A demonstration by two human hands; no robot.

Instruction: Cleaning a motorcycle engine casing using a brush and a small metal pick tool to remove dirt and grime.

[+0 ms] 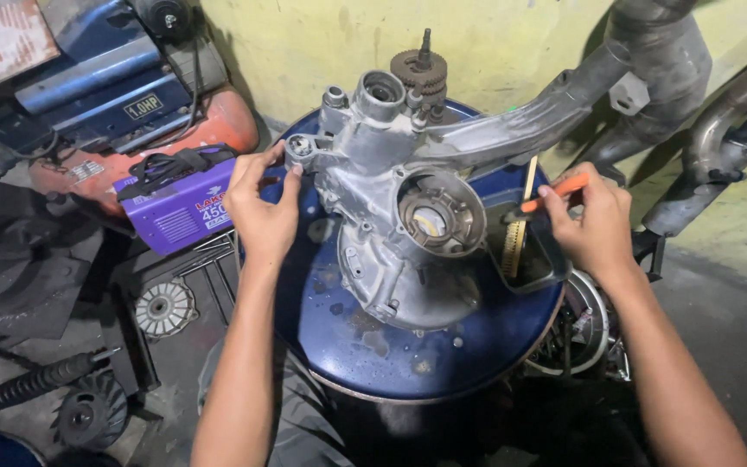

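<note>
A grey metal engine casing (391, 216) lies on the lid of a blue drum (425, 346). A round bearing opening (440, 216) faces up in its middle, and a brown gear cluster (419, 71) stands at its far end. My left hand (261, 207) rests on the casing's left lug, fingers spread against it. My right hand (594, 225) pinches the orange handle of a brush (555, 195) near the casing's right side. Beside that hand a small dark tray (546, 255) holds a yellowish brush (513, 246).
A purple box-shaped machine (179, 203) and an orange-and-blue compressor (131, 112) stand at the left. Round finned parts (164, 307) and a dark spring shock (32, 389) lie on the floor. Grey exhaust pipes (676, 69) lean on the yellow wall at right.
</note>
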